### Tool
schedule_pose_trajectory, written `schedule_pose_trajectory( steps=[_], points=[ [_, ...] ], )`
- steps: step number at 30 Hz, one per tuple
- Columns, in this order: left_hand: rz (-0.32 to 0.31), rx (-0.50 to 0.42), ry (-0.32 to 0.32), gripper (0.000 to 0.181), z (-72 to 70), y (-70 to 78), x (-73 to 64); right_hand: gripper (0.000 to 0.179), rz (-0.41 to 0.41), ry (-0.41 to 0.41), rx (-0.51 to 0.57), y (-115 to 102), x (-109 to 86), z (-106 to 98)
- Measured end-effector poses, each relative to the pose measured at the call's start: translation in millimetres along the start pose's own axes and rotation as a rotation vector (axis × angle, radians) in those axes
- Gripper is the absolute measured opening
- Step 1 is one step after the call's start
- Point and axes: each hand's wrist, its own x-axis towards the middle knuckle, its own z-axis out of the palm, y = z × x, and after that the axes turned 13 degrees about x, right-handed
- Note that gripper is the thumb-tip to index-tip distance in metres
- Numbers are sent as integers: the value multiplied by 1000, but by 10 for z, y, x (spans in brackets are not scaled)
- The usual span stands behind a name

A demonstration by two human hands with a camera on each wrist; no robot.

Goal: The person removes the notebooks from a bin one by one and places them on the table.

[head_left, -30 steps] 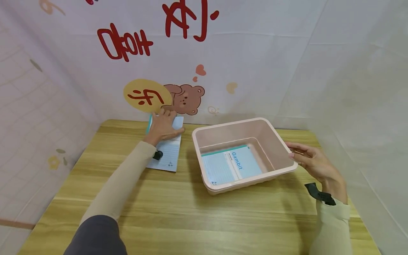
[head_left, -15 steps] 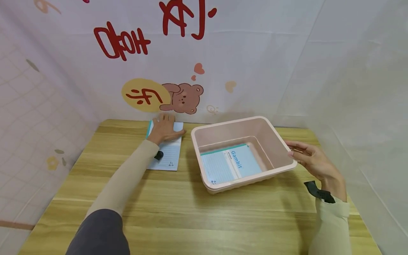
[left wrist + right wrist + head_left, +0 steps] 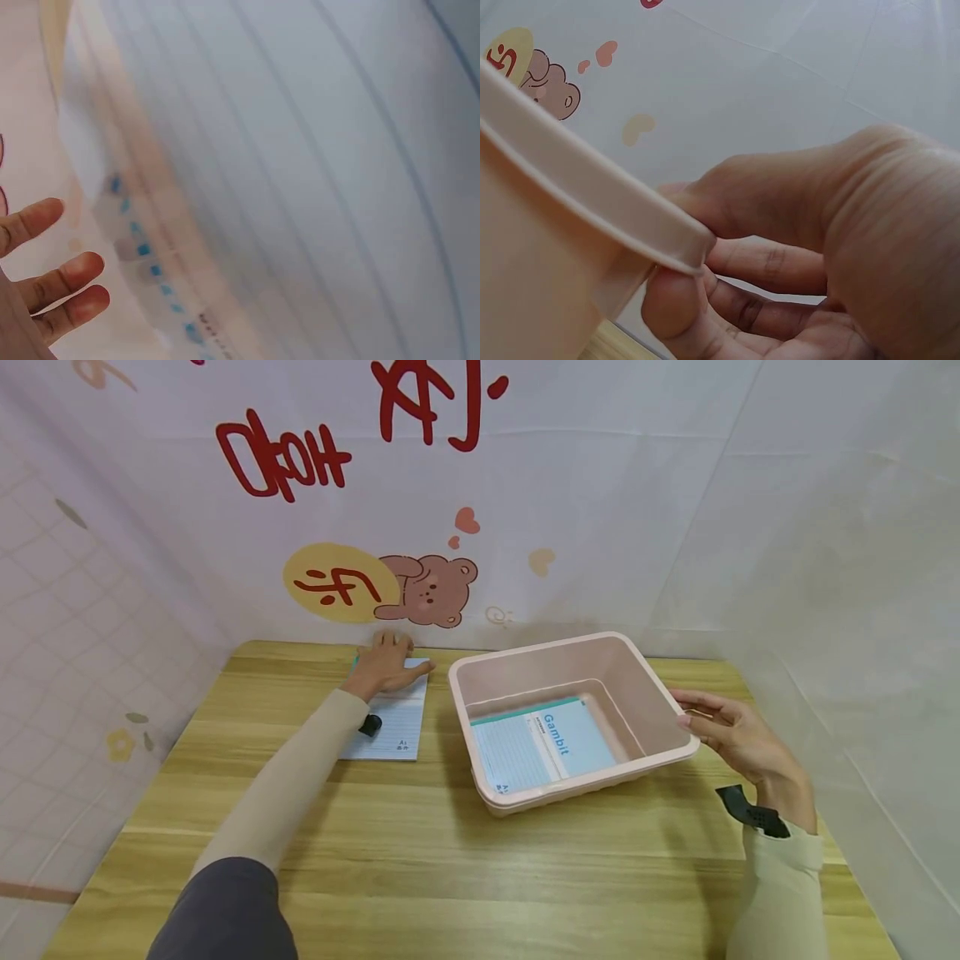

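Note:
My left hand (image 3: 386, 667) lies over the far end of a light-blue lined notebook (image 3: 393, 727) at the table's back left. Its thumb extends to the right and the fingers reach past the notebook's far edge. In the left wrist view the fingertips (image 3: 82, 274) show beside the pale page (image 3: 285, 180), which fills most of that view. A pale pink plastic bin (image 3: 551, 664) stands at the middle right, with a blue notebook (image 3: 517, 752) marked "Gambit" flat inside it. My right hand (image 3: 738, 739) pinches the bin's right rim (image 3: 607, 180) between thumb and fingers.
The wooden table (image 3: 480, 885) ends against a white curtain (image 3: 600, 485) printed with red characters and a bear (image 3: 435, 591). Another pale curtain (image 3: 840, 568) closes off the right side, and a gridded one (image 3: 60, 652) the left.
The far edge of the left notebook has come nearer to me, away from the back curtain. My left hand has drawn slightly back too. The right hand and bin keep their place.

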Motion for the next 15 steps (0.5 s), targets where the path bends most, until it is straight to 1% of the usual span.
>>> schedule_pose_trajectory(
  steps=[5, 7, 12, 15],
  points=[
    [29, -34, 0, 84, -103, 19, -49, 44, 1, 5, 3, 2, -12, 10],
    [42, -52, 4, 82, -148, 26, -65, 44, 5, 10, 3, 6, -19, 11],
    [73, -116, 36, 80, -266, 58, -96, 44, 5, 7, 1, 23, -19, -8],
    [94, -136, 56, 82, -353, 89, -130, 44, -1, -2, 2, 32, -15, -20]
  ],
)
